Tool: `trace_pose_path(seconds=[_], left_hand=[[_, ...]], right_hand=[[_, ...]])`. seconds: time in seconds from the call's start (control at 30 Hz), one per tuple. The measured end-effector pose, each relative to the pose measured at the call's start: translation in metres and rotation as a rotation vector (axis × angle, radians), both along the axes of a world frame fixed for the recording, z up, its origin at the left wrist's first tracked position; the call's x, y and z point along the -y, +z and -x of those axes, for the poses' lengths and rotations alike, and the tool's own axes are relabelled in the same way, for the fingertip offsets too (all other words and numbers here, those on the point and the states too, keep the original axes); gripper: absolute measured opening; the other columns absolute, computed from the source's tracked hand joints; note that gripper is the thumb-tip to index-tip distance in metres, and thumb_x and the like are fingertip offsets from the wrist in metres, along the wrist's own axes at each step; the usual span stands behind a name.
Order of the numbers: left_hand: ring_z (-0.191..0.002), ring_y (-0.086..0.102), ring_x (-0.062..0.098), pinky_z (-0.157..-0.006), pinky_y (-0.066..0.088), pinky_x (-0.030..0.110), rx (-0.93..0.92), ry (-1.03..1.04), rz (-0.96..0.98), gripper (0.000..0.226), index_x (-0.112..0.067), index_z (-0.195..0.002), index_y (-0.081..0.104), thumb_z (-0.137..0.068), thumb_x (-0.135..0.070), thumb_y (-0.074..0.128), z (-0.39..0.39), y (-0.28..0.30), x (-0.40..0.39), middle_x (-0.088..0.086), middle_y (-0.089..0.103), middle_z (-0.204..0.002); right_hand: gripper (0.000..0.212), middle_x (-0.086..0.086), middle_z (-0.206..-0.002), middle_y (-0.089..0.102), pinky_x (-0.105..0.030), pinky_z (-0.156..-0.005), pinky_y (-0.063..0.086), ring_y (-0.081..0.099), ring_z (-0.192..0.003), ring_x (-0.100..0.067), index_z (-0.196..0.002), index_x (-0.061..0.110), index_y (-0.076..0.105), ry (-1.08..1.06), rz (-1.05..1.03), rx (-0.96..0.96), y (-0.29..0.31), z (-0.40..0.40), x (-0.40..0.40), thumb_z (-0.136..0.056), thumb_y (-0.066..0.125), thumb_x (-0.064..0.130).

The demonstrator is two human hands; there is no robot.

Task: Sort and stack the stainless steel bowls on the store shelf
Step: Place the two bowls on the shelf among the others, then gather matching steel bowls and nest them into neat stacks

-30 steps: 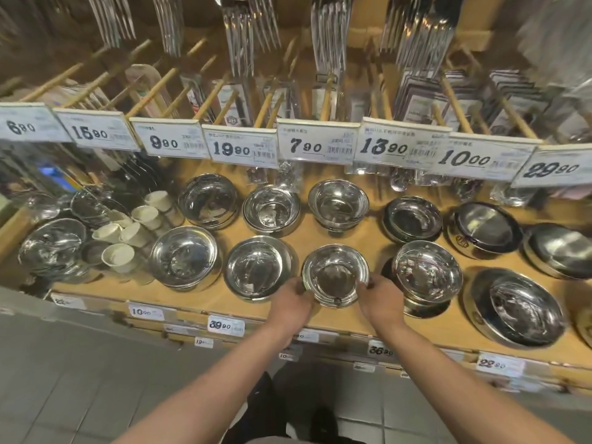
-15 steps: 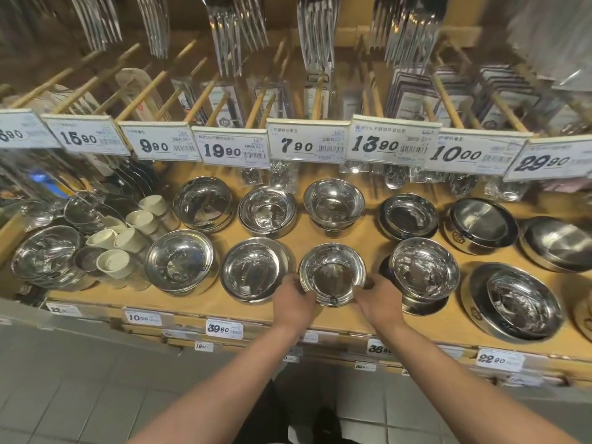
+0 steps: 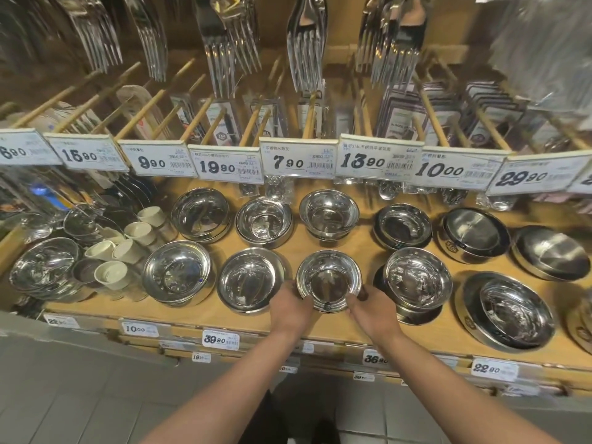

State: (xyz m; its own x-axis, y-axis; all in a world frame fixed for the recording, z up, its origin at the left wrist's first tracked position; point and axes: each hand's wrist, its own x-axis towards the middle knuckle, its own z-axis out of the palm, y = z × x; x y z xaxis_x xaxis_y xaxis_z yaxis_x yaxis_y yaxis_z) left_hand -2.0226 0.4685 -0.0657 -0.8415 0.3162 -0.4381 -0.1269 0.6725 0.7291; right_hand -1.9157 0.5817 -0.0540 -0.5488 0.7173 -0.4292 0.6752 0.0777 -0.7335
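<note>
Evidently light, rigid and slippery, the small round polished steel bowl (image 3: 329, 285) is best held at its rim, where it is gripped by left hand (image 3: 290, 310) and right hand (image 3: 371, 312).

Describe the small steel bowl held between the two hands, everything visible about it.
The small steel bowl is round, shiny, mirror-polished metal, upright with its mouth open and nothing inside. A small dark mark shows on its near outer wall. It sits in the front row of the wooden shelf, between a wider bowl on its left and a footed bowl on its right. The left hand grips its left side, the right hand its right. Whether its base touches the shelf cannot be told.
</note>
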Motion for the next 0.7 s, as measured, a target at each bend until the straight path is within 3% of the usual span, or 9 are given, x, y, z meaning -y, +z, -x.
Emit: trace_pose_path(seconds=[0.07, 0.13, 0.23, 0.3, 0.4, 0.5, 0.57, 0.63, 0.7], left_hand=[[-0.097, 0.062, 0.015, -0.085, 0.047, 0.027, 0.015, -0.059, -0.025, 0.034, -0.015, -0.120, 0.061, -0.090, -0.029, 0.070, -0.004, 0.008, 0.010, -0.006, 0.067, -0.105], [-0.099, 0.064, 0.015, -0.089, 0.051, 0.032, 0.015, -0.120, -0.062, 0.032, -0.024, -0.120, 0.060, -0.090, -0.032, 0.071, -0.006, 0.018, 0.026, -0.010, 0.066, -0.107], [-0.083, 0.068, 0.012, -0.074, 0.055, 0.030, 0.038, -0.135, -0.139, 0.023, -0.029, -0.113, 0.063, -0.091, -0.025, 0.069, 0.001, 0.030, 0.054, -0.012, 0.069, -0.103], [-0.083, 0.070, 0.013, -0.074, 0.058, 0.029, 0.040, -0.114, -0.177, 0.022, -0.027, -0.113, 0.066, -0.092, -0.022, 0.067, 0.011, 0.039, 0.069, -0.008, 0.072, -0.099], [-0.082, 0.069, 0.018, -0.084, 0.060, 0.041, 0.048, -0.061, -0.234, 0.006, -0.015, -0.096, 0.069, -0.094, -0.015, 0.064, 0.028, 0.050, 0.077, -0.007, 0.074, -0.086], [-0.059, 0.065, 0.007, -0.054, 0.057, 0.021, 0.045, -0.005, -0.263, 0.011, -0.015, -0.090, 0.070, -0.095, -0.012, 0.062, 0.036, 0.056, 0.064, -0.007, 0.071, -0.069], [-0.048, 0.062, -0.003, -0.045, 0.049, 0.013, 0.027, 0.030, -0.289, 0.014, -0.020, -0.092, 0.072, -0.095, -0.012, 0.061, 0.038, 0.057, 0.054, -0.012, 0.072, -0.063], [-0.051, 0.064, -0.003, -0.049, 0.050, 0.016, 0.016, 0.051, -0.314, 0.013, -0.021, -0.092, 0.071, -0.095, -0.013, 0.061, 0.040, 0.059, 0.050, -0.010, 0.075, -0.068], [-0.070, 0.069, 0.010, -0.064, 0.054, 0.026, 0.024, 0.072, -0.317, 0.012, -0.023, -0.092, 0.072, -0.095, -0.015, 0.063, 0.045, 0.060, 0.052, -0.002, 0.076, -0.081]], right_hand=[[0.023, -0.010, -0.094, 0.072, -0.038, -0.080, 0.052, 0.069, -0.091, -0.027, -0.095, 0.011, 0.068, 0.028, 0.049, -0.007, 0.008, -0.011, 0.000, -0.098, 0.059, 0.032], [0.019, -0.011, -0.102, 0.069, -0.026, -0.067, 0.057, 0.069, -0.092, -0.018, -0.105, 0.017, 0.069, -0.024, 0.186, -0.093, 0.020, -0.031, -0.001, -0.099, 0.061, 0.032], [0.020, -0.007, -0.103, 0.072, -0.012, -0.056, 0.053, 0.070, -0.089, -0.013, -0.117, 0.020, 0.068, -0.123, 0.278, -0.207, 0.039, -0.070, -0.012, -0.099, 0.061, 0.023], [0.017, -0.006, -0.100, 0.076, -0.019, -0.063, 0.057, 0.072, -0.088, -0.015, -0.114, 0.022, 0.070, -0.174, 0.218, -0.252, 0.051, -0.094, -0.024, -0.100, 0.060, 0.022], [0.016, -0.009, -0.104, 0.075, -0.040, -0.086, 0.059, 0.070, -0.099, -0.028, -0.111, 0.019, 0.071, -0.286, 0.197, -0.304, 0.062, -0.123, -0.045, -0.101, 0.059, 0.020], [0.016, -0.007, -0.101, 0.075, -0.035, -0.079, 0.057, 0.070, -0.093, -0.024, -0.106, 0.018, 0.072, -0.368, 0.188, -0.335, 0.064, -0.141, -0.059, -0.101, 0.057, 0.018], [0.015, -0.005, -0.094, 0.075, -0.032, -0.075, 0.057, 0.069, -0.085, -0.022, -0.105, 0.016, 0.072, -0.405, 0.173, -0.352, 0.061, -0.149, -0.066, -0.101, 0.058, 0.016], [0.015, -0.008, -0.092, 0.073, -0.036, -0.080, 0.058, 0.067, -0.083, -0.022, -0.108, 0.013, 0.070, -0.434, 0.166, -0.365, 0.058, -0.155, -0.071, -0.100, 0.058, 0.016], [0.016, -0.010, -0.095, 0.073, -0.040, -0.085, 0.058, 0.068, -0.086, -0.024, -0.111, 0.012, 0.069, -0.454, 0.165, -0.378, 0.056, -0.157, -0.073, -0.100, 0.057, 0.014]])
